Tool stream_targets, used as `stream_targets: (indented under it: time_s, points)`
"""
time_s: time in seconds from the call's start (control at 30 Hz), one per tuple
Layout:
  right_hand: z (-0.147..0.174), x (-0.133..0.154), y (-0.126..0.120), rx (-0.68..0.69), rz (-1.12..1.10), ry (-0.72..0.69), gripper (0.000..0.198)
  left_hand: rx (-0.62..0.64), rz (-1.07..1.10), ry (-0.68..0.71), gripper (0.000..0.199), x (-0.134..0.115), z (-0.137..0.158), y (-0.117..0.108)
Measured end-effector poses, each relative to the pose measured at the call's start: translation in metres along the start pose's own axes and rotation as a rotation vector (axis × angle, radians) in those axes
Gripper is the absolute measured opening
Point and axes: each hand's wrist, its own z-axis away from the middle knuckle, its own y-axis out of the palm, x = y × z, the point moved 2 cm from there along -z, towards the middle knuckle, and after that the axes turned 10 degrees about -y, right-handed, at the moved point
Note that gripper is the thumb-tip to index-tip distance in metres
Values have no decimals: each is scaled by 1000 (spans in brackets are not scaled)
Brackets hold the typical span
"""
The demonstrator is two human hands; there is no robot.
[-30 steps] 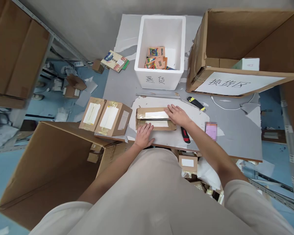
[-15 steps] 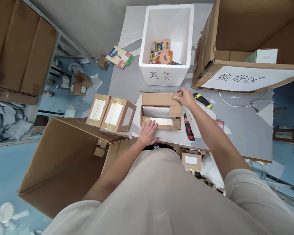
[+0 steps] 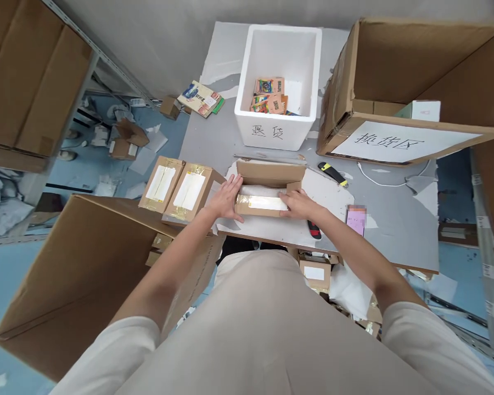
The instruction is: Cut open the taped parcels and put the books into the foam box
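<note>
A small cardboard box (image 3: 267, 212) lies in front of me with its long back flap (image 3: 269, 173) raised. Its front bears a white label and clear tape, and something pale shows inside. My left hand (image 3: 227, 198) grips the box's left end, fingers along the side and thumb low at the front. At the right front my right hand (image 3: 299, 205) is closed around the box's edge; some of its fingertips are hidden. Just below that hand lies a red-and-black utility knife (image 3: 314, 229), partly covered by my forearm.
Two taped cartons (image 3: 189, 192) stand at the left. Behind are a white foam bin (image 3: 261, 134) with colourful packs and a large open carton (image 3: 395, 141). A yellow-and-black knife (image 3: 332, 174) and a phone (image 3: 356, 220) lie right. A big open box (image 3: 78, 285) stands below left.
My left hand moved from the box's front to its left end. My right hand came down from the back flap to the right front. The back flap now stands more upright.
</note>
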Motion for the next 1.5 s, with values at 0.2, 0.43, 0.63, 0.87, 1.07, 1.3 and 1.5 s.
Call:
stream_targets:
  time_s: [0.2,0.43,0.63,0.87,1.07,1.3,1.5]
  points:
    - [34,48,31,-206,191,-36,21,34,26,52,132,16,-13,1]
    - [50,34,35,-254,-129,-88,32,148,-163,60,109,9,-2,-23]
    - [-13,-6,-14,1,225,-1,34,46,-243,-25,41,-38,-2,-34]
    - [-24,8,-3,5,458,64,31,-13,-320,-29,63,-47,-8,-6]
    - [16,6,-12,-250,513,196,32,-109,-289,26,74,-38,-1,-13]
    - [36,14,18,-383,513,390,45,-206,-200,64,54,-24,7,-8]
    - [6,24,20,-244,498,118,44,-129,-45,35,61,-7,-3,-8]
